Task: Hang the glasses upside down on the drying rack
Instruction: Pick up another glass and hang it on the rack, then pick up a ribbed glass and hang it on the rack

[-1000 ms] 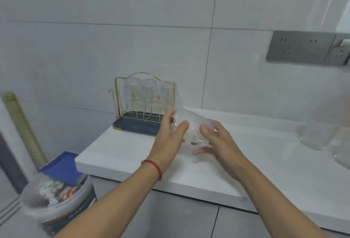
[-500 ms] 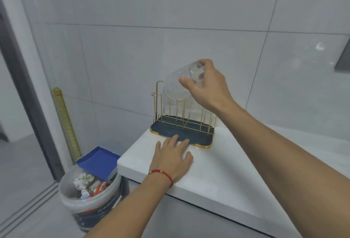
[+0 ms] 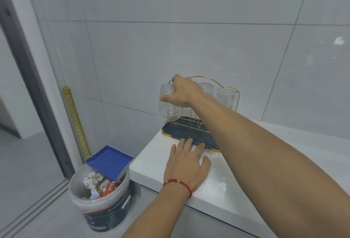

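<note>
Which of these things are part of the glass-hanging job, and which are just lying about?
Part of the job:
- glass gripped by the right hand
- drying rack
- two glasses already on it
- left hand, flat on the counter

Just lying about:
- bucket of rubbish
- blue box

Both forearms are bare — only a thin red cord bracelet [image 3: 178,183] with a small gold bead circles the left wrist.

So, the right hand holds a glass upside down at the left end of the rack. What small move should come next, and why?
Probably lower the glass a little more until it sits on its peg, then let go. The right hand grips its top, the rim hangs just above the rack base, and the left hand lies flat on the counter.
</note>
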`<state>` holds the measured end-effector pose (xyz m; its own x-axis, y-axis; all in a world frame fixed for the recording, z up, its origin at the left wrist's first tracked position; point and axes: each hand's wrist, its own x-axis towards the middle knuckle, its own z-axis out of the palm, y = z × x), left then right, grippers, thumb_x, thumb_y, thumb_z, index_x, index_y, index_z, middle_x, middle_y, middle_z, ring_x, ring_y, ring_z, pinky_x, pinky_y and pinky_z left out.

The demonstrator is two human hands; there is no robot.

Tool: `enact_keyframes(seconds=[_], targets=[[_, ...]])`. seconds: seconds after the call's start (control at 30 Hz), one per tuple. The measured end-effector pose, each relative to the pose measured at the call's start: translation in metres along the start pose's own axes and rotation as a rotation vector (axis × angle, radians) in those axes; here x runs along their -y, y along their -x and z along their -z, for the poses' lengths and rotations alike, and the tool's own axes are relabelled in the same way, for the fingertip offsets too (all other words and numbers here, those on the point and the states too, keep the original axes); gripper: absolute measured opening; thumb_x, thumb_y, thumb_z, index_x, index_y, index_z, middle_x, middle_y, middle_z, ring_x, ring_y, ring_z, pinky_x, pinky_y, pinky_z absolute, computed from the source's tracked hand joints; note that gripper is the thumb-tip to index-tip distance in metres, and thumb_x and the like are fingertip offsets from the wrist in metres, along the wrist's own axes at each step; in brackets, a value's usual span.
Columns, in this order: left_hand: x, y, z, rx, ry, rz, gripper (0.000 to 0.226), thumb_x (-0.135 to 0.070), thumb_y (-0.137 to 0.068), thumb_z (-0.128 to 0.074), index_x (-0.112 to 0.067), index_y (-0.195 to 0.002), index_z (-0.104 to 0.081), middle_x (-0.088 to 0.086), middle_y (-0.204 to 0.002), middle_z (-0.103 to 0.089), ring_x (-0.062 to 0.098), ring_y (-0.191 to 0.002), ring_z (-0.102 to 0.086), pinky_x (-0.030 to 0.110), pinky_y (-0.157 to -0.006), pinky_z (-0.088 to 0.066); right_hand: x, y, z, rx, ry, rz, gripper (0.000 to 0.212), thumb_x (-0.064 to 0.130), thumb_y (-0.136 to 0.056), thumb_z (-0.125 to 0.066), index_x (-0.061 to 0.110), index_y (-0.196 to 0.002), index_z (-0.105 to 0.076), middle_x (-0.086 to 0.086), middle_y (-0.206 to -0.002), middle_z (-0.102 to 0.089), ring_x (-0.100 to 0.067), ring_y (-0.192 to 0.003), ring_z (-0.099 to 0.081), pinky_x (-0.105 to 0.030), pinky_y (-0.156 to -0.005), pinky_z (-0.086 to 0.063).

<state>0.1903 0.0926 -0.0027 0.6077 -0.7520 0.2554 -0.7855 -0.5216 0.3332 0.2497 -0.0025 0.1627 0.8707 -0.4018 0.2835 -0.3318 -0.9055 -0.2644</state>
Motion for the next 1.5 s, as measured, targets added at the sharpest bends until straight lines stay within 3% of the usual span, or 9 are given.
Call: enact_keyframes(seconds=[0.2, 0.4, 0.5, 0.63, 0.73, 0.87, 1.03, 1.3, 1.5], targets=[[-0.003, 0.001, 0.003, -0.011, 0.002, 0.000, 0.047, -0.044, -0.100, -0.033, -0.030, -0.143, -0.047, 0.007, -0.158, -0.036, 0.028, -0.145, -0.025, 0.047, -0.119, -0.022, -0.006, -0.001, -0.011, 0.009, 0.026, 0.057, 0.051, 0.062, -0.083, -0.068, 0.014, -0.095, -0.053, -0.007, -0.100, -0.060, -0.035, -0.108, -0.059, -0.039, -0.074, -0.044], [-0.002, 0.003, 0.004, -0.012, 0.025, 0.002, 0.047, -0.040, -0.102, -0.032, -0.029, -0.144, -0.047, 0.008, -0.161, -0.033, 0.028, -0.149, -0.022, 0.045, -0.122, -0.020, -0.010, 0.006, -0.008, 0.011, 0.068, 0.098, 0.069, 0.063, -0.085, -0.068, 0.011, -0.129, -0.057, -0.010, -0.129, -0.063, -0.033, -0.124, -0.056, -0.045, -0.091, -0.051], [-0.002, 0.004, 0.004, -0.042, 0.072, 0.008, 0.048, -0.039, -0.102, -0.031, -0.030, -0.147, -0.045, 0.009, -0.161, -0.033, 0.025, -0.148, -0.023, 0.044, -0.122, -0.019, -0.016, 0.024, -0.004, -0.125, 0.100, 0.168, 0.062, 0.054, -0.095, -0.060, 0.011, -0.141, -0.054, -0.012, -0.140, -0.058, -0.033, -0.132, -0.052, -0.049, -0.103, -0.048], [-0.001, 0.006, 0.005, -0.087, 0.146, 0.008, 0.049, -0.038, -0.102, -0.030, -0.027, -0.146, -0.048, 0.007, -0.158, -0.039, 0.022, -0.146, -0.028, 0.043, -0.123, -0.021, -0.045, 0.069, 0.012, -0.432, -0.056, 0.393, 0.027, 0.014, -0.096, -0.057, 0.008, -0.121, -0.067, -0.008, -0.117, -0.067, -0.028, -0.109, -0.063, -0.043, -0.086, -0.052], [0.001, 0.007, 0.005, -0.116, 0.169, -0.005, 0.044, -0.037, -0.103, -0.034, -0.021, -0.138, -0.057, 0.006, -0.145, -0.053, 0.022, -0.138, -0.040, 0.035, -0.116, -0.029, -0.084, 0.113, 0.026, -0.552, -0.066, 0.368, 0.020, 0.006, -0.089, -0.059, 0.008, -0.105, -0.070, -0.004, -0.098, -0.071, -0.027, -0.087, -0.066, -0.043, -0.071, -0.055], [0.000, 0.008, 0.006, -0.218, 0.129, 0.020, 0.028, -0.029, -0.101, -0.045, -0.014, -0.109, -0.067, 0.005, -0.113, -0.068, 0.026, -0.109, -0.057, 0.038, -0.090, -0.044, -0.155, 0.184, 0.037, -0.482, 0.012, 0.225, 0.018, 0.007, -0.088, -0.060, 0.014, -0.103, -0.069, 0.002, -0.094, -0.069, -0.025, -0.079, -0.067, -0.042, -0.066, -0.057], [-0.028, 0.010, 0.005, -0.205, 0.008, 0.011, 0.033, -0.035, -0.100, -0.047, -0.017, -0.123, -0.062, 0.007, -0.125, -0.067, 0.030, -0.114, -0.057, 0.043, -0.091, -0.044, -0.262, 0.274, 0.038, -0.441, 0.053, -0.205, 0.019, 0.013, -0.092, -0.060, 0.021, -0.108, -0.068, 0.007, -0.108, -0.065, -0.018, -0.098, -0.065, -0.034, -0.077, -0.051], [-0.225, 0.012, -0.042, -0.120, 0.227, -0.392, 0.040, -0.037, -0.101, -0.043, -0.019, -0.134, -0.056, 0.001, -0.140, -0.056, 0.022, -0.129, -0.046, 0.038, -0.103, -0.037, -0.373, 0.382, 0.072, -1.022, -0.458, -0.991, 0.026, 0.006, -0.091, -0.064, 0.004, -0.116, -0.063, -0.019, -0.123, -0.063, -0.033, -0.105, -0.062, -0.032, -0.087, -0.043], [-0.330, 0.016, -0.099, 0.005, 0.171, -0.608, 0.040, -0.033, -0.096, -0.046, -0.016, -0.131, -0.056, 0.002, -0.132, -0.057, 0.022, -0.129, -0.040, 0.034, -0.101, -0.038, -0.415, 0.404, 0.087, -0.984, -0.493, -1.281, 0.096, 0.011, -0.084, -0.080, 0.000, -0.157, -0.019, -0.027, -0.158, -0.023, -0.048, -0.142, -0.030, -0.051, -0.113, -0.036]])
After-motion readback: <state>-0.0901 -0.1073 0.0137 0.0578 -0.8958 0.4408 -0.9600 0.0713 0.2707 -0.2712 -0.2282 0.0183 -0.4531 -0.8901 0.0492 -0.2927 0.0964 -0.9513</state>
